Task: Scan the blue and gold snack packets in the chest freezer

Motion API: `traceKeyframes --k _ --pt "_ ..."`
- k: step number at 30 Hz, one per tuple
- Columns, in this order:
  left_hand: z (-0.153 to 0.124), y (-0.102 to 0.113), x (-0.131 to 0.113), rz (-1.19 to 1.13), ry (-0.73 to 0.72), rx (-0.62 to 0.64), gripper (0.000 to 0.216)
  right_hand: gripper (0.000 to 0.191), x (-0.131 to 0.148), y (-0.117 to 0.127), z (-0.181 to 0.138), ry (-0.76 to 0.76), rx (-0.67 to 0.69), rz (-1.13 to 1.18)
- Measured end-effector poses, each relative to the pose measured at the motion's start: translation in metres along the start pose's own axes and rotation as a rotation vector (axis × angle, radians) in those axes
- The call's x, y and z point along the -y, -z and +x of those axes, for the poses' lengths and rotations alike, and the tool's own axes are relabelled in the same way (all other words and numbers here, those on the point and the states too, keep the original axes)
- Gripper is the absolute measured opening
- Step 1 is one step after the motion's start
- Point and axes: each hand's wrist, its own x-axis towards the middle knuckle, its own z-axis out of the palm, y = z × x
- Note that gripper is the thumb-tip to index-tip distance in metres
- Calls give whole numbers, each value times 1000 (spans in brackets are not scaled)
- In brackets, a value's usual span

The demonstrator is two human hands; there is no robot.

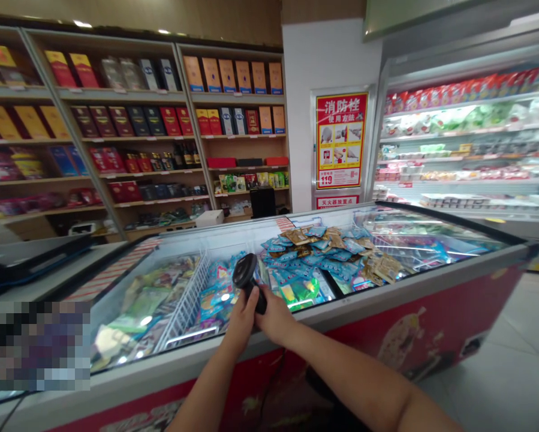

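Watching remotely, I see the black scanner point(245, 270) above the freezer's near rim point(377, 301), its long axis running far-left from the fingers. Left hand point(241, 319) and right hand point(277, 318) both grip its near end, about equally close.

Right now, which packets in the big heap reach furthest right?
The gold cluster at the right-hand front edge; other gold packets lie among blue packets farther left.
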Motion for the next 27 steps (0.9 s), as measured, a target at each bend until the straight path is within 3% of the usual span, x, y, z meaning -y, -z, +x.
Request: traceKeyframes --k 2,5,8,10,14,20,24,27 --pt "3 10 -4 -40 -7 -28 47 55 7 2 6 94 105 -52" --pt "8 30 -11 -118 10 -114 48 41 15 21 19 241 185 -143" --pt "9 52 -18 -180 68 -152 52 29 10 59 39 184 -48 -224" --pt "7 62 -22 -194 103 -139 52 32 -3 87 53 171 -208 -344" --pt "5 70 -23 -211 157 -117 50 46 -35 124 76 123 -180 -620" --pt "4 68 -18 -164 188 -97 46 24 -57 131 96 230 -84 -580" --pt "2 68 -20 -164 199 -134 48 20 -56 137 109 312 -150 -436" --pt "0 67 -23 -214 211 -178 51 20 -55 142 116 281 -241 -363"
